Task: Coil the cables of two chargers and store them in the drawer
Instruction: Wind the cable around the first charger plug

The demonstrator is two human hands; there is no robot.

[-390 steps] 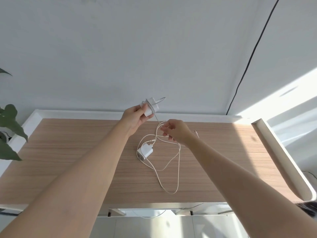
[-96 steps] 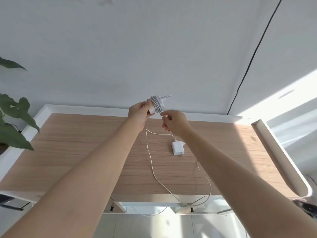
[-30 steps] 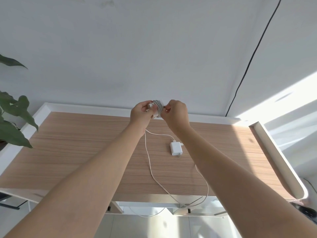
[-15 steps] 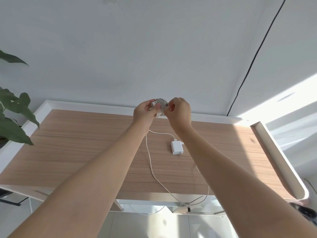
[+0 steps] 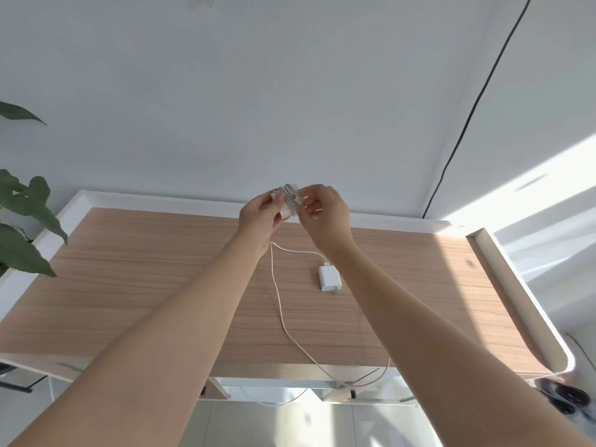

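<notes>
Finishing the wrap on the first of two chargers.

Left hand [image 5: 261, 214] grips the wound charger [image 5: 289, 201] while the right hand [image 5: 324, 214] pinches its cable end, both raised over the desk's [image 5: 129, 285] twelve-o'clock edge. The second charger [image 5: 328, 278] lies at four o'clock from the grip, its cable [image 5: 280, 314] loose and trailing off the six-o'clock edge, not yet coiled. Nothing stored; no drawer visible.

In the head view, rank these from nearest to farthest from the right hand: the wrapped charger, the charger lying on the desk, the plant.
1. Wrapped charger: held up between both hands, the right hand pinching its coil.
2. Charger lying on the desk: flat on the wood below the right wrist, its cable trailing off the front edge.
3. Plant: leaves at the far left edge, beyond the desk.
</notes>
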